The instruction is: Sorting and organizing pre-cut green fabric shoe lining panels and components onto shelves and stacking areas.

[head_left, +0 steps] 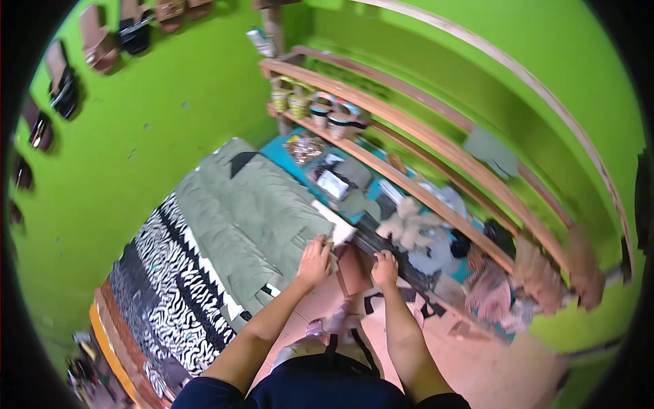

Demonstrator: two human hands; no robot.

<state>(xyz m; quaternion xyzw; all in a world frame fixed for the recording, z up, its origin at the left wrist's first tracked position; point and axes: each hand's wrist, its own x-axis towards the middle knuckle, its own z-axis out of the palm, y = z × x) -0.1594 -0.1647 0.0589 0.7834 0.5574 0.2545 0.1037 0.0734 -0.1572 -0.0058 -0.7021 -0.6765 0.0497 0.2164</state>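
A pile of suede-like grey-green sheets (238, 204) lies to my left, its near corner under my left hand (315, 262). The fingers of that hand are bent round the sheet edge. Just beyond them a white piece (337, 223) sticks out from the pile. My right hand (385, 268) is at the edge of some long black material (375, 235), with its fingers curled in; what they grip, if anything, is hidden. Between my hands is a reddish-brown panel (353, 270), partly covered by the things around it.
Zebra-print material (180, 290) lies left of the pile. Wooden rack rails (422, 116) cross ahead, with sandals (334, 116) on them and more shoes on the green wall (197, 95). A teal lower shelf (278, 151) bears scraps and bags. Black offcuts (409, 296) lie on the floor.
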